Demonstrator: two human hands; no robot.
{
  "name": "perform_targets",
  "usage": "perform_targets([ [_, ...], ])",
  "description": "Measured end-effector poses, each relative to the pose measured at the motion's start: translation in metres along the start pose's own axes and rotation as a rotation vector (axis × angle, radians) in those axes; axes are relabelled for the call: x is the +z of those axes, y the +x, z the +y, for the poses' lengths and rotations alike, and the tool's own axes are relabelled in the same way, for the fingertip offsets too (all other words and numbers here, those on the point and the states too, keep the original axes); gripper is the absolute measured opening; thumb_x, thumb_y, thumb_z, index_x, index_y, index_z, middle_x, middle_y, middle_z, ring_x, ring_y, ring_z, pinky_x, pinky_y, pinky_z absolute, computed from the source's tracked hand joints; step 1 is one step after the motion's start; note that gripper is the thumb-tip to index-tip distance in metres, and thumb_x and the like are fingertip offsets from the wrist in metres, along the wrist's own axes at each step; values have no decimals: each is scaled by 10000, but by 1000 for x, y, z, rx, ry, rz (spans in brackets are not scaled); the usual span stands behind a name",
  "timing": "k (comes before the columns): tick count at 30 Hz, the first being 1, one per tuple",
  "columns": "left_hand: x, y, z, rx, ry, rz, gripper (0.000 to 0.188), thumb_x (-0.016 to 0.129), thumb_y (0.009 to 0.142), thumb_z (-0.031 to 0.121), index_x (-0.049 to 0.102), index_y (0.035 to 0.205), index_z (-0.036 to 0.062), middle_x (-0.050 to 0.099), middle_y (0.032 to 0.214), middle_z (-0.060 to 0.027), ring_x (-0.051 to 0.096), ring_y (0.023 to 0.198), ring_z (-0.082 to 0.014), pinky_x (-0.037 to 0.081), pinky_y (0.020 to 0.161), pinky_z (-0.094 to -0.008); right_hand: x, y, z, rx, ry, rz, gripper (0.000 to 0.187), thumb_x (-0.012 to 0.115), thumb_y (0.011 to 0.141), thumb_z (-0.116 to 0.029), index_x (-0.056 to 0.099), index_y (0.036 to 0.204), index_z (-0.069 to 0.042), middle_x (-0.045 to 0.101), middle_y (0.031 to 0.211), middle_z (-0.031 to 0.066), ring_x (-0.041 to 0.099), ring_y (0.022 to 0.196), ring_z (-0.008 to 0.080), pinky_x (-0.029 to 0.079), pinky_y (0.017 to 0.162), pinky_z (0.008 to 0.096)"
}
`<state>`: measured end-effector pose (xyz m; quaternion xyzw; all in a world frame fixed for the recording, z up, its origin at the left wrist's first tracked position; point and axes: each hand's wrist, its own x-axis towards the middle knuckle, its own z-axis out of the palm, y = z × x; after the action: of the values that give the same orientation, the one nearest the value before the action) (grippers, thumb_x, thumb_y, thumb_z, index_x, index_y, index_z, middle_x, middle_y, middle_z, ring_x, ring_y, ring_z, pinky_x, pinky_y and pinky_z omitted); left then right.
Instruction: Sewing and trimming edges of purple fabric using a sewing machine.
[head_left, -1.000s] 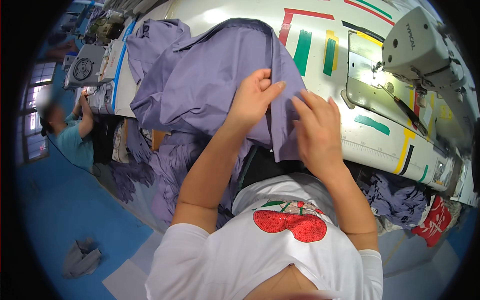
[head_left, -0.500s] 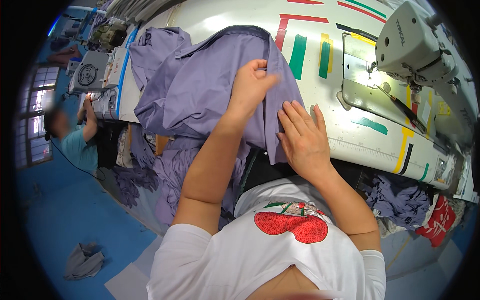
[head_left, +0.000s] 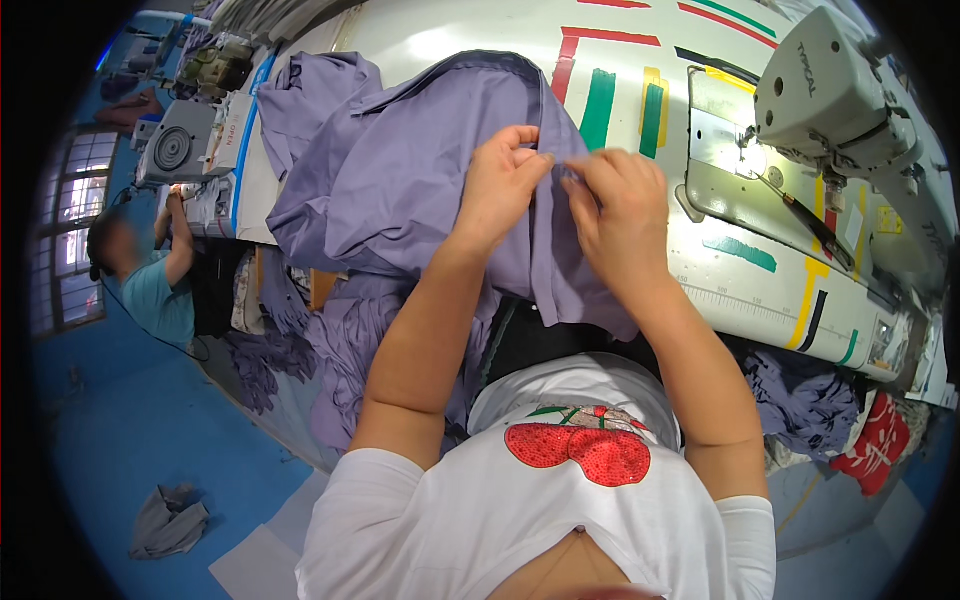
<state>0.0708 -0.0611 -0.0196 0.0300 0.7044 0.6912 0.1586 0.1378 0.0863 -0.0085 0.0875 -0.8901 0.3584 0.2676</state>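
A purple cloth garment [head_left: 420, 190] lies in folds on the sewing table, a long stitched band running down its right part and its lower edge hanging over the table's front. My left hand [head_left: 502, 188] rests on the cloth, thumb and forefinger pinched together at the band. Just right of it, my right hand [head_left: 622, 205] is bent over the garment's right edge, with thumb and fingers drawn together on the cloth. Its fingertips are a little blurred. The two hands are close but apart.
A white sewing machine [head_left: 825, 95] stands at the right, its needle area lit. Black-handled tweezers [head_left: 815, 228] lie beside its metal plate. Coloured tape strips mark the table [head_left: 690, 255]. Purple cloth heaps [head_left: 355, 350] hang below. A person in a teal shirt [head_left: 160, 295] works at the far left.
My right hand has risen from lying flat near the garment's lower edge to a bent grip beside my left hand. The cloth's lower right part has spread right. My left fingers have closed together.
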Motion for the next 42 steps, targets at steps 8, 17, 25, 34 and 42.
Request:
perform_targets([
  [8,-2,1,-3,-24,-6,5,383,610,845,49,540,1191,-99,626,729,8,500,612,-27,400,543,-210,17,-1,9,74,33,51,111,677,795,-45,578,845,-49,554,804,89,555,807,302,400,746,403],
  [17,-2,2,-3,-33,-56,-1,391,614,853,44,524,1203,-104,629,724,1,504,612,-27,411,554,-207,7,2,5,79,94,50,161,698,811,-80,548,755,-60,521,748,89,531,732,287,382,693,399],
  [25,3,2,8,15,236,-78,267,655,912,139,605,1094,-51,605,735,16,506,618,-30,417,546,-212,-3,-38,-43,-218,-60,-219,213,757,741,-183,572,769,-81,482,698,81,502,672,281,375,639,419],
  [34,-81,12,41,502,710,245,304,703,849,139,635,1131,52,640,1124,-99,636,997,-232,508,851,-360,-53,-62,-15,77,-246,-197,147,657,747,-61,511,739,-64,531,722,126,538,698,336,405,641,451],
  [42,-100,58,25,815,1248,258,349,749,779,172,667,1117,146,616,1210,-104,560,1144,-275,342,1040,-518,-129,-89,-8,336,-309,52,149,606,780,45,564,909,-17,594,807,146,595,747,337,468,685,408],
])
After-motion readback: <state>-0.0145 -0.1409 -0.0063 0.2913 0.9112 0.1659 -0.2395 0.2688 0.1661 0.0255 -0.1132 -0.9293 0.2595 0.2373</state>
